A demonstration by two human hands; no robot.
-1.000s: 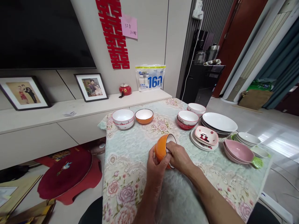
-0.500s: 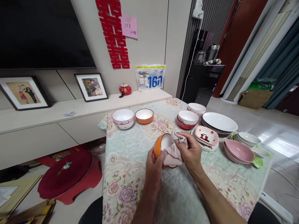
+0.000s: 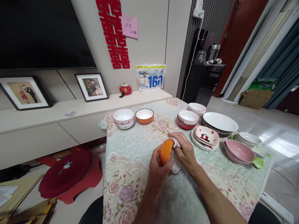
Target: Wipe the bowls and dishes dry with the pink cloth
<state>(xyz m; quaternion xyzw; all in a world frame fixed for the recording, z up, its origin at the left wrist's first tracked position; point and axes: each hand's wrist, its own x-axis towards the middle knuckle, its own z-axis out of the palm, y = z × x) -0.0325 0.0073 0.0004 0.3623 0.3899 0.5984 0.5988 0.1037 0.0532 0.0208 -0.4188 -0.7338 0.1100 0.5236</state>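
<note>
An orange bowl (image 3: 166, 150) with a white inside is tipped on its side above the table, its opening turned toward the right. My left hand (image 3: 158, 163) grips it from the left, thumb at the rim. My right hand (image 3: 184, 152) is closed on a pale pink cloth (image 3: 175, 142), pressed over the bowl's upper rim; most of the cloth is hidden by the fingers. Farther back stand another orange bowl (image 3: 144, 116) and, left of it, two stacked white bowls (image 3: 123, 119) with red rims.
Right of my hands are red-rimmed bowls (image 3: 188, 119), a stack of large white plates (image 3: 220, 122), small cat-patterned dishes (image 3: 206, 136), pink leaf-shaped bowls (image 3: 239, 151) and small white-green dishes (image 3: 249, 138). A floral cloth covers the table (image 3: 130, 174). A red stool (image 3: 67, 174) stands at left.
The bowl has turned so more of its orange outside shows. My right hand has moved the cloth from inside the bowl up to its rim, and the cloth is now bunched smaller.
</note>
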